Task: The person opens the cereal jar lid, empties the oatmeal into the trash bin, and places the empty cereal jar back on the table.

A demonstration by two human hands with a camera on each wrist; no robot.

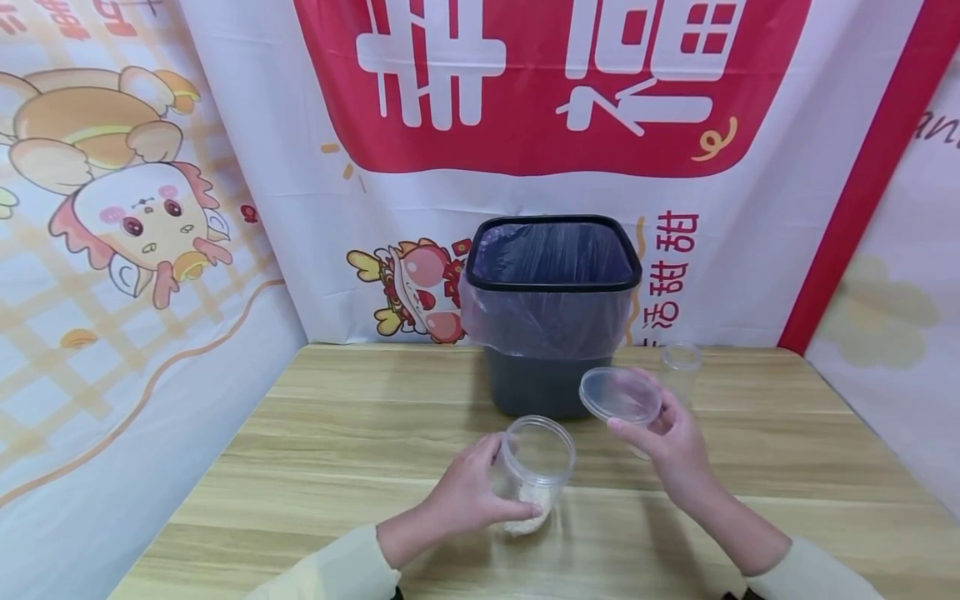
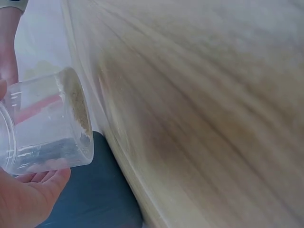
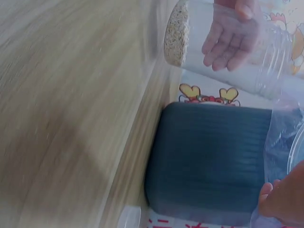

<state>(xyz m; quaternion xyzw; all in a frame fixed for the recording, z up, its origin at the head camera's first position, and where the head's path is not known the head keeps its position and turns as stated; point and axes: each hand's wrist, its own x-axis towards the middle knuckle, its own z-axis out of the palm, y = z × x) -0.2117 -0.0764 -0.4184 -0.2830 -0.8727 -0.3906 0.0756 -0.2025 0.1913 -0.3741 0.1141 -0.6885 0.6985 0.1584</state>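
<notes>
My left hand (image 1: 468,492) grips a clear plastic jar (image 1: 542,454) round its side, its open mouth upward. Pale, flaky grain (image 3: 178,33) covers the bottom of the jar, whose base looks slightly raised off the table in the wrist views. To the right and a little higher, my right hand (image 1: 675,446) pinches a clear round lid (image 1: 617,395) by its edge, apart from the jar. Behind the right hand stands a second clear container (image 1: 681,367), partly hidden by that hand.
A dark grey bin (image 1: 551,387) with a black rim and a plastic liner (image 1: 547,321) stands beyond both hands on the wooden table (image 1: 360,417). Printed cloth (image 1: 420,200) hangs behind the table, with more cloth at the left and right sides.
</notes>
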